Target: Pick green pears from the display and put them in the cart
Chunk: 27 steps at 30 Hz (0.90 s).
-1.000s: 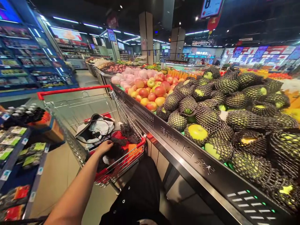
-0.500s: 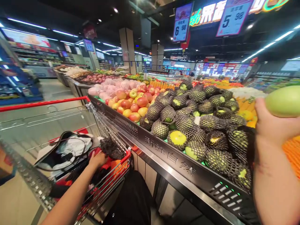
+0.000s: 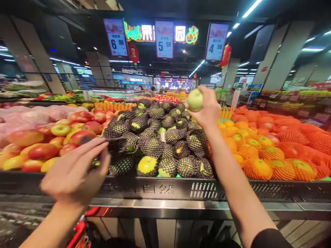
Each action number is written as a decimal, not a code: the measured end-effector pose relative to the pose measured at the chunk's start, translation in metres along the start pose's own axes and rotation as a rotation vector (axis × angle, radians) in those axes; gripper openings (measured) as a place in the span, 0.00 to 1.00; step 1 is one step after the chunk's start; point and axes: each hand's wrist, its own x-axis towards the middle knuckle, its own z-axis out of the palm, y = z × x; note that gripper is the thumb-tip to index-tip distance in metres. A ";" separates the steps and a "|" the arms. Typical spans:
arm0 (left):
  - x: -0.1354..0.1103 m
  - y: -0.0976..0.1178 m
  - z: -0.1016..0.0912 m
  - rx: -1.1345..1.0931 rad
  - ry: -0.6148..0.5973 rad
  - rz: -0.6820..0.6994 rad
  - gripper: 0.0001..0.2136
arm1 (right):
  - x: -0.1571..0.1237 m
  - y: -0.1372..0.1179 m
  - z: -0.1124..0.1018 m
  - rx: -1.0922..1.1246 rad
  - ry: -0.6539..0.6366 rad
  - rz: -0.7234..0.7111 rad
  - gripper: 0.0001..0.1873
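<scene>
One green fruit (image 3: 195, 100) is picked up, un-netted, not set down: held in fingers of right hand (image 3: 210, 109) above right side of netted pile (image 3: 152, 144), blurry dark item (image 3: 117, 142) seemingly pinched by left hand (image 3: 73, 172) at pile's left.

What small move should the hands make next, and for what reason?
Perhaps bring the green fruit in the right hand a little toward the left hand. The fruit looks bare and is raised, well apart from the left hand, which seems to hold a dark net, though blur leaves this unsure.
</scene>
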 end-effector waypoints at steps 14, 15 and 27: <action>0.131 0.101 0.231 -1.135 0.342 -0.478 0.19 | -0.023 0.006 0.034 1.200 -0.206 0.746 0.25; 0.128 0.096 0.231 -1.114 0.302 -0.478 0.19 | -0.024 0.005 0.033 1.254 -0.230 0.732 0.25; 0.129 0.080 0.223 -1.306 -0.041 -0.815 0.11 | -0.037 0.004 0.041 0.701 -0.124 0.320 0.39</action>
